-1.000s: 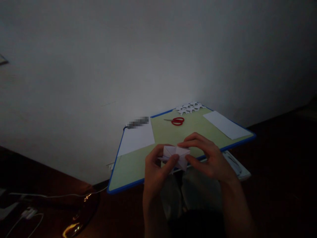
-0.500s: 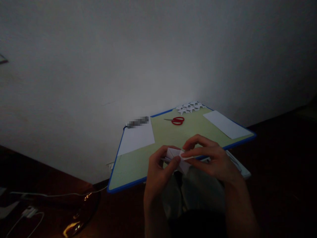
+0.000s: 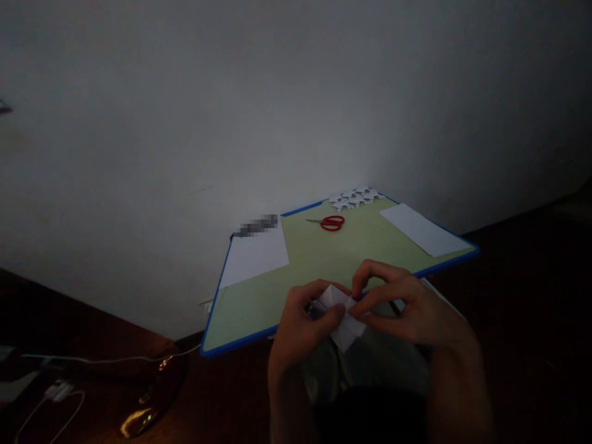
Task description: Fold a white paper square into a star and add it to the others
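Head view, dim light. Grips one folded paper [image 3: 350,333] with both hands, above the lap and just off the near blue edge of the green board [image 3: 324,253]. Left hand [image 3: 298,324] clamped on its left side with the thumb on top, right hand [image 3: 409,308] clamped on its right side with fingertips pressing at the middle fold. Could crease crooked if pressed off the fold line, which is hard to make out in such low light. Could tear at the thin points if tugged between the two grips. Could slip down into the dark lap, with nothing firm beneath. On the board, counted: one pair of red scissors [image 3: 330,223] toward the far edge; two flat white sheets, one at the left [image 3: 256,253] and one at the right [image 3: 423,229]; one cluster of small folded pieces [image 3: 355,198] at the far edge by the wall, too small and overlapped to number singly. Lower left, off the board: white cables [image 3: 92,361] on the dark floor, number unclear.
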`<state>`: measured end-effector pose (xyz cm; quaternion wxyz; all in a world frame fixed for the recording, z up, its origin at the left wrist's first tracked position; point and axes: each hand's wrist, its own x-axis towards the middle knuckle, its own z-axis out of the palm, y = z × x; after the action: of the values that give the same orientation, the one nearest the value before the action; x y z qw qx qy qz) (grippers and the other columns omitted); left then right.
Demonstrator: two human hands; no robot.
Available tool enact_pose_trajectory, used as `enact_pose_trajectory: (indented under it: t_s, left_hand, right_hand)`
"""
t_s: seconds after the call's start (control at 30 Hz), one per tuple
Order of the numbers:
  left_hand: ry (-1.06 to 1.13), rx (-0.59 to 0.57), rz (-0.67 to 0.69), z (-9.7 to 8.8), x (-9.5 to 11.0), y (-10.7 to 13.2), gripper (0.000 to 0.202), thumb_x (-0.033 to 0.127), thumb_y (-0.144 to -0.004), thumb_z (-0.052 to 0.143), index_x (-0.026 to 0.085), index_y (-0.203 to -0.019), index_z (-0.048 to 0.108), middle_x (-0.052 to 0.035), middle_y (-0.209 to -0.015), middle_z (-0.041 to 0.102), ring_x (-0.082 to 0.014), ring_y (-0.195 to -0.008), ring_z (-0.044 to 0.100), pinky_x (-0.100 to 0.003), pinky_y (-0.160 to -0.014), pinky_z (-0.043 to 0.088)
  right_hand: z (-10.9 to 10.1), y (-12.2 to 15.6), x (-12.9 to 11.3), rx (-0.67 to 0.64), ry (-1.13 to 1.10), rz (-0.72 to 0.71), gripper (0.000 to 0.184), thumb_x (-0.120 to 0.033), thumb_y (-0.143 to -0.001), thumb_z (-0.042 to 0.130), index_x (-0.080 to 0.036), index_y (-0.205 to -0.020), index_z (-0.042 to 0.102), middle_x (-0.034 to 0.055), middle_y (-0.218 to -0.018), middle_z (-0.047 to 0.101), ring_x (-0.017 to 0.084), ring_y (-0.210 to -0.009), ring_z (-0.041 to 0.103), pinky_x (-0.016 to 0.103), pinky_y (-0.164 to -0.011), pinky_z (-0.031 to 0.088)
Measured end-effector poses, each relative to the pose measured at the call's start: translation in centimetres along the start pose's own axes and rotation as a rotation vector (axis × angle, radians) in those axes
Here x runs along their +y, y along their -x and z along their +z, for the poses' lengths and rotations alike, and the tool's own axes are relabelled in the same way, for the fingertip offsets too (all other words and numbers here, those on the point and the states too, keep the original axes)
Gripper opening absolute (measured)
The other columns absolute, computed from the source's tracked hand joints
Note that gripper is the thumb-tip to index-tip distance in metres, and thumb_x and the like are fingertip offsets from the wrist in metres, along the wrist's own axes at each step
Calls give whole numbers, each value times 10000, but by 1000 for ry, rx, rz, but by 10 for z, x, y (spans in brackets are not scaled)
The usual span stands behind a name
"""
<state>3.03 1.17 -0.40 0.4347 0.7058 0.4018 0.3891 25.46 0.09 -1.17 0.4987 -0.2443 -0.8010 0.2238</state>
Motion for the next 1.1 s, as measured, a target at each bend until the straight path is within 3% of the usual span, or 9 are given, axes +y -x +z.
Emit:
enact_pose_trajectory:
  t_s: [0.17,0.33,0.43,0.7,0.93,1.1]
  left_hand:
    - [-73,-4,15,0,0,0,185,286,-836,773,180,-952,870,-41,-794,792,-171,-700,638,-245,-653,469]
    - [-53,22,38,2,-2,0,188,313,-858,818,204,-1003,866,-35,-817,798,-158,-691,645,-238,-634,476]
    - [-21,20,62,3,-5,-1,204,344,-878,828,217,-1034,863,-47,-860,813,-170,-721,676,-249,-650,503]
    - [72,95,127,8,-2,-2,205,316,-920,813,230,-1102,856,-68,-988,840,-223,-903,753,-309,-836,569]
    - [125,117,156,11,1,-4,293,290,-894,836,215,-1178,828,-78,-1087,842,-237,-981,770,-324,-891,583]
    - [92,190,123,16,4,-9,297,262,-858,857,216,-1150,828,-54,-1020,846,-217,-923,763,-301,-837,574]
  right_hand:
    - [-2,3,7,-16,2,36,154,-93,-878,803,-233,-923,848,35,-974,654,167,-908,695,293,-801,571]
    - [-4,6,12,26,4,91,63,-259,-948,806,-271,-968,864,20,-897,626,162,-835,669,284,-732,555]
    - [-2,2,10,64,10,129,102,-319,-978,772,-257,-947,846,23,-895,632,167,-827,668,290,-734,562]
    - [7,-7,4,195,-34,112,37,-233,-984,760,-231,-948,763,24,-936,727,176,-887,690,305,-814,535]
    - [15,-12,5,317,-36,154,34,-210,-965,768,-241,-976,759,21,-949,717,191,-920,677,320,-823,515]
    - [15,-13,7,362,-16,209,30,-223,-956,769,-237,-962,743,29,-940,723,209,-919,679,343,-834,525]
